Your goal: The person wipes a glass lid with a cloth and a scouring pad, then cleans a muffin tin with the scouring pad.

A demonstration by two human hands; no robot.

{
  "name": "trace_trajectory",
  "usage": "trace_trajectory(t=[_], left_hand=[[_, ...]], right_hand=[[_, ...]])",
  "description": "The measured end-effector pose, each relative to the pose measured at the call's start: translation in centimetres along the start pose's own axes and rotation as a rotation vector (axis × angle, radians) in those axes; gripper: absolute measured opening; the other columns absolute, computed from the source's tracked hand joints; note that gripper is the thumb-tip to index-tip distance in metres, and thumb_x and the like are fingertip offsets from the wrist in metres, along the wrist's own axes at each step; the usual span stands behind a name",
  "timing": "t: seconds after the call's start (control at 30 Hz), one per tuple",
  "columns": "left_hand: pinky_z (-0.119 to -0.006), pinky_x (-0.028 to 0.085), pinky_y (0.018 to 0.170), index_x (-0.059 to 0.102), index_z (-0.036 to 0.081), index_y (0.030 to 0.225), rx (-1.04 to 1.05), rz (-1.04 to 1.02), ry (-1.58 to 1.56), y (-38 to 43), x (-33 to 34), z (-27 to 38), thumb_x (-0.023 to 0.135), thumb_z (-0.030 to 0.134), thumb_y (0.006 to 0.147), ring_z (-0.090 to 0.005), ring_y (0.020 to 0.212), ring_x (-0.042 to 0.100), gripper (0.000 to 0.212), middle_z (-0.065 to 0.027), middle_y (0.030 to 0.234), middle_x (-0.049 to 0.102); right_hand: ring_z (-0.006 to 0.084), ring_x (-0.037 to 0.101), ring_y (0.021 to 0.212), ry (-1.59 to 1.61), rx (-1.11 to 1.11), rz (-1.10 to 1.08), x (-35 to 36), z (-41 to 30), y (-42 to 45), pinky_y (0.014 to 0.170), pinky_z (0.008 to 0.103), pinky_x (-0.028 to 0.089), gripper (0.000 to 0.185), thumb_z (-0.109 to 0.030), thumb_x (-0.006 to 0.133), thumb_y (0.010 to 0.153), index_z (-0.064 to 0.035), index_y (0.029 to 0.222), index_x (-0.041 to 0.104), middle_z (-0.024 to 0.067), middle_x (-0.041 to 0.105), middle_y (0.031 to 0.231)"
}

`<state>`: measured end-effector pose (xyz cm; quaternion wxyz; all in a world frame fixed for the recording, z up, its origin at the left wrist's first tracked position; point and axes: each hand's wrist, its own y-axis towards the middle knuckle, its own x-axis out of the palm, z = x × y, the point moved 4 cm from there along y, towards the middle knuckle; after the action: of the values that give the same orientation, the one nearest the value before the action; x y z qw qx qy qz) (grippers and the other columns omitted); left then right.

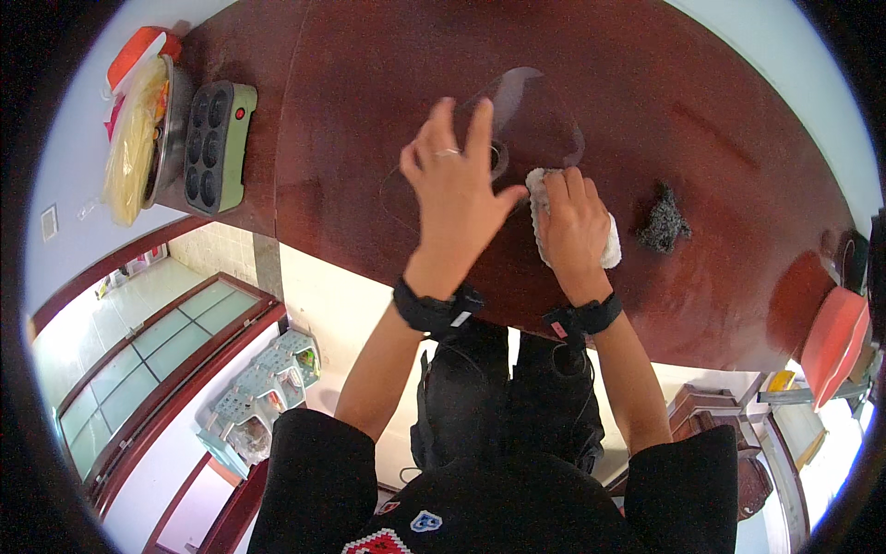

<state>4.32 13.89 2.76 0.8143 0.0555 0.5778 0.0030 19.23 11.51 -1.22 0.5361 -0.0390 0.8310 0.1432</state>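
My left hand [453, 176] is raised with its fingers spread, a ring on one of them, and grips nothing. Behind and beside it lies a clear, round see-through piece, seemingly a glass lid [536, 121], with a small dark ring or knob [497, 159] near its middle. Whether my left fingertips touch it, I cannot tell. My right hand [573, 215] presses on a folded white cloth [612, 246], fingers curled over its far edge, close by the lid's right side. To the right of that hand sits a dark grey scouring pad [664, 220], apart from it.
The dark red wooden table [692, 76] carries a green six-cup pan [218, 145] at far left. Beyond it stands a metal bowl [176, 118] with a yellowish plastic bag [131, 149]. A red container [834, 339] is at the right edge. Stacked plastic baskets [259, 388] stand below left.
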Motion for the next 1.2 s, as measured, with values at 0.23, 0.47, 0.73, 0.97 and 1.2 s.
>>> trace_trajectory(t=[0.23, 0.47, 0.73, 0.97, 1.2], left_hand=[[-0.039, 0.053, 0.075, 0.06, 0.003, 0.116, -0.226, -0.527, -0.429, 2.4, -1.1, -7.9, 0.079, 0.018, 0.081, -0.0242, 0.092, 0.073, 0.043, -0.0156, 0.095, 0.074], [-0.026, 0.054, 0.058, 0.058, 0.0, 0.093, -0.405, -0.417, -0.619, -0.4, 0.1, -7.4, 0.074, 0.008, 0.087, -0.015, 0.068, 0.072, 0.02, -0.014, 0.079, 0.073], [-0.027, 0.055, 0.057, 0.054, 0.0, 0.091, -0.354, -0.432, -0.579, -0.3, -0.5, -7.5, 0.072, 0.008, 0.089, -0.016, 0.069, 0.072, 0.02, -0.0142, 0.078, 0.072], [-0.029, 0.056, 0.057, 0.052, -0.001, 0.089, -0.358, -0.387, -0.56, -0.2, -0.1, -6.4, 0.071, 0.003, 0.088, -0.0164, 0.071, 0.072, 0.019, -0.0148, 0.076, 0.07], [-0.03, 0.056, 0.056, 0.051, -0.001, 0.088, -0.25, -0.413, -0.536, 0.4, 0.6, -6.4, 0.071, 0.003, 0.088, -0.0176, 0.072, 0.072, 0.021, -0.0156, 0.076, 0.069]], right_hand=[[0.0271, 0.06, 0.082, 0.019, -0.011, 0.015, 0.1, 0.3, -0.1, 0.069, 0.0384, 0.053, 0.025, -0.005, 0.07, 0.075, -0.0046, 0.099, 0.062, 0.0098, 0.059, 0.096], [0.0262, 0.057, 0.086, 0.103, -0.135, -0.164, 2.1, -7.0, -5.2, 0.071, 0.0379, 0.05, 0.015, -0.01, 0.06, 0.079, -0.006, 0.093, 0.061, 0.0106, 0.057, 0.094], [0.0327, 0.063, 0.083, 0.253, 0.066, -0.015, 1.8, -3.8, -2.3, 0.072, 0.0428, 0.051, 0.017, -0.007, 0.069, 0.077, -0.0068, 0.094, 0.064, 0.0129, 0.062, 0.089], [0.0293, 0.058, 0.08, 0.064, -0.058, 0.144, 1.7, -2.2, -0.5, 0.065, 0.0416, 0.049, 0.016, -0.007, 0.064, 0.077, -0.0072, 0.093, 0.061, 0.0101, 0.058, 0.094], [0.0307, 0.06, 0.084, 0.185, -0.076, 0.083, 1.8, -2.1, -0.5, 0.072, 0.0419, 0.051, 0.019, -0.008, 0.065, 0.078, -0.0076, 0.097, 0.061, 0.0102, 0.059, 0.091]])
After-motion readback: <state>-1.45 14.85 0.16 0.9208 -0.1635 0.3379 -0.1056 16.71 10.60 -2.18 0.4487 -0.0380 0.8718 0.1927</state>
